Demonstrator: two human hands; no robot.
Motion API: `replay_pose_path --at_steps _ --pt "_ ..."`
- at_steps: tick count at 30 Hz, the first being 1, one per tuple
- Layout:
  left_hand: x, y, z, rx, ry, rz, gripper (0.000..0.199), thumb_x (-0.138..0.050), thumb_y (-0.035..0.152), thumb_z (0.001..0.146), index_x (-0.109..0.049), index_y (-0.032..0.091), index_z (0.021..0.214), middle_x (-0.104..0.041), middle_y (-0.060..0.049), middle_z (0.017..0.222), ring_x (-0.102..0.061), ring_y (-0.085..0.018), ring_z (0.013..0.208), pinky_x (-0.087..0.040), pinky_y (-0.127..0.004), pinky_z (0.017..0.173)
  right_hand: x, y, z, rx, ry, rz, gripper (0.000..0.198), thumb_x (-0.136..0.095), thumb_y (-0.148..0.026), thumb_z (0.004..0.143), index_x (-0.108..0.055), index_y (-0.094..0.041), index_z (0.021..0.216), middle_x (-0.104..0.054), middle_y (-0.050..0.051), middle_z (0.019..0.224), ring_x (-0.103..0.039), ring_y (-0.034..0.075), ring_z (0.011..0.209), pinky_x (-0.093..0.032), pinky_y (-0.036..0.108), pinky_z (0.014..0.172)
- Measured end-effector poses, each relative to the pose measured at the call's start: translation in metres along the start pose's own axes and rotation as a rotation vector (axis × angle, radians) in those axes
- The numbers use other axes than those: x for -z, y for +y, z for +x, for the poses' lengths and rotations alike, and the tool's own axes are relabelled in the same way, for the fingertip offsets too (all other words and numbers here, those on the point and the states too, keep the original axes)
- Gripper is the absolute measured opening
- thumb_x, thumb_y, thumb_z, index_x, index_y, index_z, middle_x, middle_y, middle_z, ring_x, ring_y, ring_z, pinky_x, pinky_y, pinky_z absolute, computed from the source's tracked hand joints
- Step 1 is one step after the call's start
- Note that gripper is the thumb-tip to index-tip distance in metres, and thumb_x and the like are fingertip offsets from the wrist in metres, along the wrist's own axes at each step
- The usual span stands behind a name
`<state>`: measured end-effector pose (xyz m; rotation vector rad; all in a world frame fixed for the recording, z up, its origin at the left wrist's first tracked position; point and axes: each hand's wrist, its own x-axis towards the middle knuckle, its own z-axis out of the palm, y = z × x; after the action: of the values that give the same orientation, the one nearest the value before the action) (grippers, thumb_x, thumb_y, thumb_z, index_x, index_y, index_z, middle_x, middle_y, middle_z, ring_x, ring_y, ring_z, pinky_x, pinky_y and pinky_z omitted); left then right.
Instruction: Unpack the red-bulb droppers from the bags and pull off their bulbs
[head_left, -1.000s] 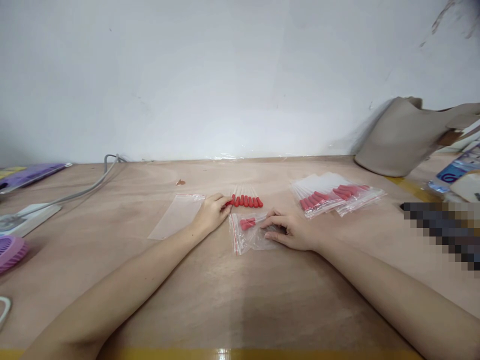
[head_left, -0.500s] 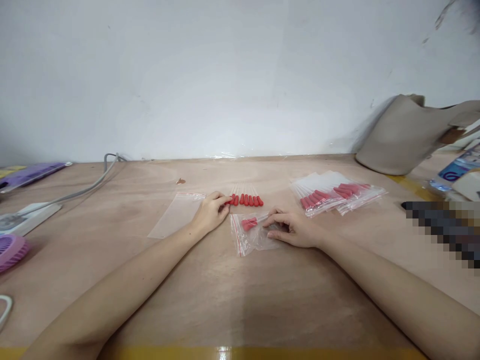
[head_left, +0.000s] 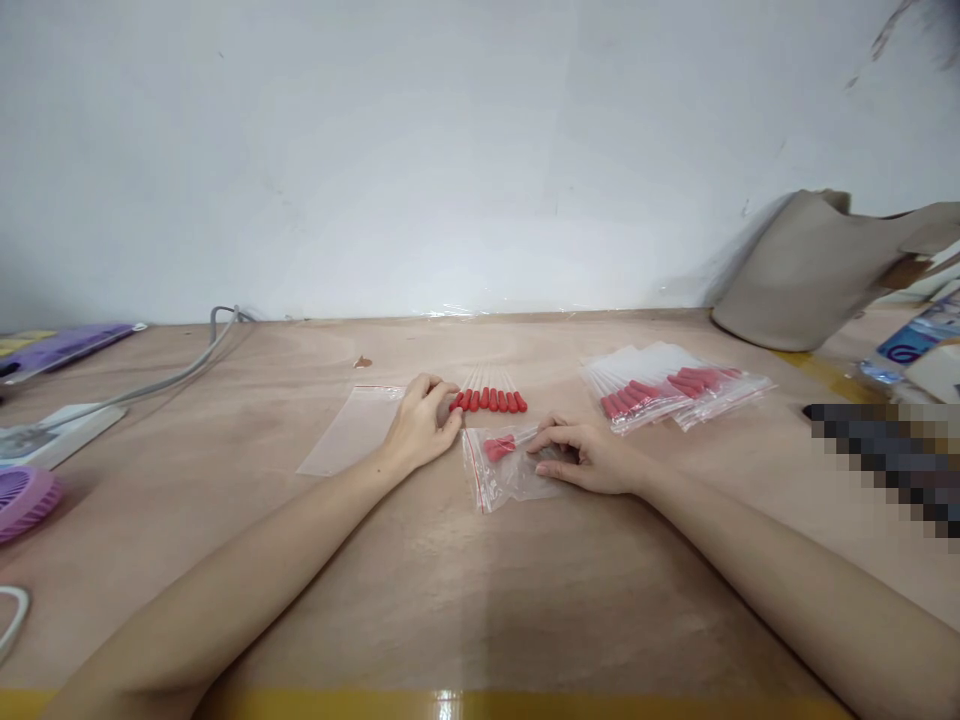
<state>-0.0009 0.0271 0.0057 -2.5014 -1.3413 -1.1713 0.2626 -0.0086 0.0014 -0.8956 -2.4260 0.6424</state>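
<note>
My left hand has its thumb and a finger closed on the red end of the leftmost thin, pale stick. Right beside it, several more red-ended sticks lie in a row, with their thin shafts pointing to the wall. My right hand, fingers curled, grips a clear zip bag lying flat on the table. Inside that bag are red-ended sticks; the hand partly hides the bag's right part. Another zip bag, flat, lies left of my left hand and partly under it.
Filled bags of red-ended sticks overlap to the right. Further right are a grey-beige container and a blurred dark object. A grey cable, a purple packet and a pink fan-like object lie left.
My left hand has shifted slightly left, and the leftmost stick's red end now shows between the thumb and finger. My right hand and the bag are nearly still.
</note>
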Motion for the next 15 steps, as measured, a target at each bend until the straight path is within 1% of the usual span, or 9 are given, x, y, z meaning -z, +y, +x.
replay_pose_path --at_steps 2,3,5,6,7,9,11,12,15 --pt "0.009 0.008 -0.005 0.0 0.071 -0.005 0.01 -0.053 0.019 0.075 -0.056 0.017 0.085 -0.052 -0.005 0.084 -0.053 -0.017 0.081 -0.047 -0.031 0.076 -0.001 0.001 0.0 0.006 -0.004 -0.001 0.024 -0.054 -0.036 0.082 -0.06 -0.021 0.1 -0.051 0.003 0.089 -0.047 0.009 0.066 -0.039 0.022 0.059" --pt "0.013 0.012 -0.009 0.001 0.078 -0.031 0.004 -0.053 0.019 0.076 -0.055 0.017 0.078 -0.052 -0.004 0.079 -0.053 -0.016 0.076 -0.047 -0.029 0.072 -0.001 0.001 -0.001 0.008 -0.005 -0.004 0.024 -0.054 -0.036 0.082 -0.06 -0.021 0.1 -0.051 0.003 0.089 -0.047 0.009 0.065 -0.04 0.022 0.059" --pt "0.02 0.02 -0.021 -0.027 0.02 -0.114 0.008 -0.054 0.02 0.076 -0.055 0.017 0.069 -0.053 -0.002 0.069 -0.052 -0.013 0.065 -0.047 -0.026 0.062 -0.002 0.002 -0.002 -0.003 0.025 -0.022 0.027 -0.055 -0.037 0.081 -0.058 -0.022 0.103 -0.051 0.004 0.093 -0.047 0.009 0.064 -0.041 0.023 0.06" --pt "0.023 0.023 -0.027 -0.052 -0.031 -0.162 0.01 -0.054 0.021 0.076 -0.057 0.017 0.068 -0.054 -0.002 0.067 -0.052 -0.012 0.061 -0.047 -0.025 0.059 -0.002 0.002 -0.002 -0.016 0.055 -0.036 0.031 -0.057 -0.038 0.08 -0.055 -0.022 0.106 -0.051 0.004 0.098 -0.047 0.009 0.063 -0.041 0.024 0.06" --pt "0.024 0.027 -0.032 -0.075 -0.087 -0.204 0.009 -0.055 0.021 0.077 -0.061 0.016 0.072 -0.057 -0.002 0.069 -0.054 -0.012 0.061 -0.047 -0.025 0.058 -0.003 0.002 -0.003 -0.029 0.087 -0.055 0.036 -0.058 -0.038 0.078 -0.053 -0.022 0.11 -0.05 0.006 0.104 -0.047 0.009 0.064 -0.042 0.025 0.06" --pt "0.025 0.033 -0.039 -0.084 -0.185 -0.261 0.014 -0.055 0.022 0.079 -0.065 0.018 0.087 -0.064 -0.004 0.082 -0.059 -0.013 0.069 -0.049 -0.025 0.065 -0.004 0.001 -0.003 -0.038 0.121 -0.09 0.043 -0.06 -0.039 0.077 -0.049 -0.023 0.115 -0.046 0.008 0.115 -0.048 0.01 0.065 -0.043 0.027 0.062" --pt "0.023 0.039 -0.04 -0.04 -0.235 -0.277 0.022 -0.056 0.024 0.08 -0.065 0.021 0.099 -0.065 -0.005 0.096 -0.06 -0.015 0.083 -0.049 -0.028 0.075 -0.004 0.001 -0.003 -0.025 0.095 -0.094 0.042 -0.057 -0.039 0.079 -0.049 -0.023 0.117 -0.046 0.008 0.118 -0.048 0.01 0.066 -0.044 0.028 0.063" --pt "0.022 0.042 -0.038 -0.006 -0.246 -0.275 0.023 -0.056 0.025 0.08 -0.065 0.022 0.101 -0.065 -0.004 0.1 -0.06 -0.016 0.087 -0.048 -0.028 0.077 -0.005 0.001 -0.003 -0.017 0.077 -0.085 0.04 -0.055 -0.039 0.08 -0.05 -0.023 0.117 -0.047 0.008 0.117 -0.049 0.01 0.066 -0.044 0.027 0.063" --pt "0.018 0.047 -0.031 0.064 -0.288 -0.273 0.025 -0.058 0.031 0.08 -0.064 0.025 0.104 -0.064 -0.003 0.097 -0.058 -0.013 0.075 -0.047 -0.025 0.064 -0.005 0.001 -0.002 -0.009 0.051 -0.062 0.039 -0.054 -0.038 0.081 -0.051 -0.022 0.117 -0.049 0.008 0.115 -0.05 0.01 0.066 -0.044 0.026 0.062"
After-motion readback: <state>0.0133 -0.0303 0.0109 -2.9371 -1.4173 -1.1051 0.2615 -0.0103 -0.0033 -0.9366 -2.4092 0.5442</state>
